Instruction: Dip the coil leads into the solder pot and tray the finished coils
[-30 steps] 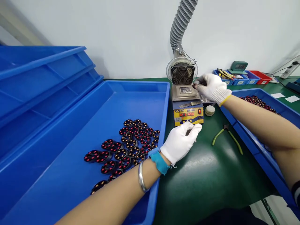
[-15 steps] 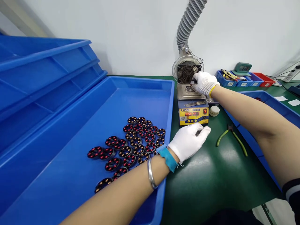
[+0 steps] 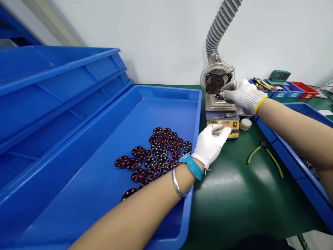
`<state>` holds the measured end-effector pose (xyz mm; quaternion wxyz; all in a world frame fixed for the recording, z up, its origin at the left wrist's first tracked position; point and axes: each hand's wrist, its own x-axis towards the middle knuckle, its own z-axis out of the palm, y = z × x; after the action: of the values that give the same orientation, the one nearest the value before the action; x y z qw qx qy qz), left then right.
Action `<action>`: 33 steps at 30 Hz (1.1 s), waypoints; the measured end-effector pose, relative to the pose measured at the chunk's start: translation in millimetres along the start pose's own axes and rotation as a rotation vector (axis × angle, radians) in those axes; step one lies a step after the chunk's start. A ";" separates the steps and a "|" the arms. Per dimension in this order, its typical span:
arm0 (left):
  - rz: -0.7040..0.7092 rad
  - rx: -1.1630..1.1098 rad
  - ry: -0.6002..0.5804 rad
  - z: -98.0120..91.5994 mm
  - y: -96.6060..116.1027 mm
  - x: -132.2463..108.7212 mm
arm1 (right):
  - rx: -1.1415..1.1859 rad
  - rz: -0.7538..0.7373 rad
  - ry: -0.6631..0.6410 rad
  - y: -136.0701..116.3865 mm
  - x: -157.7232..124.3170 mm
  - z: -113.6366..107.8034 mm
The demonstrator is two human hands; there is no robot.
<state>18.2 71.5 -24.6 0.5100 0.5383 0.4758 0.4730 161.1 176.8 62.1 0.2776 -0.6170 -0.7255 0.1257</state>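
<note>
Above the metal top of the solder pot (image 3: 220,106), my gloved right hand (image 3: 240,92) pinches a small round wound stator (image 3: 220,95) with dark and copper-coloured parts, tilted on edge. My gloved left hand (image 3: 211,143) hovers in front of the pot's yellow display panel, thumb and fingers apart, with nothing in it. To its left, several black ring-shaped stators (image 3: 161,152) with red or copper windings lie grouped in a big blue tray (image 3: 166,95). A knife-like scraper (image 3: 225,115) rests on the pot's front ledge.
A fume duct (image 3: 222,26) hangs behind the pot. Green-handled cutters (image 3: 264,146) and a round white tin (image 3: 245,124) lie on the green table. Another blue tray (image 3: 273,130) is at right, stacked blue trays (image 3: 65,80) at left, small bins (image 3: 303,91) at back right.
My right hand has lifted and tilted the stator, now in plainer view above the pot. My left hand has risen toward the pot's panel. The whole view has shifted left.
</note>
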 end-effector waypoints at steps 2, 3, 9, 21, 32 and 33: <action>-0.026 -0.090 0.053 -1.3 1.1 3.2 | 0.187 0.022 -0.105 -2.5 -22.3 7.5; -0.033 -0.124 0.071 -2.0 1.7 4.2 | 0.260 0.019 -0.149 -2.8 -33.3 12.1; -0.036 -0.226 0.093 -4.7 4.9 3.6 | 0.244 -0.049 -0.219 2.6 -73.1 21.3; -0.121 -0.085 -0.033 -4.6 3.1 3.8 | 0.334 0.176 -0.202 19.2 -27.8 0.1; -0.123 -0.033 -0.127 -5.9 0.3 3.7 | -0.179 0.110 0.085 45.3 38.0 8.8; -0.118 -0.028 -0.133 -5.9 0.1 3.8 | -0.201 0.108 0.080 44.9 38.4 11.0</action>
<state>12.7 75.9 -24.2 0.5746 0.5325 0.4652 0.4121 188.8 224.9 39.1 0.2360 -0.6844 -0.6885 0.0424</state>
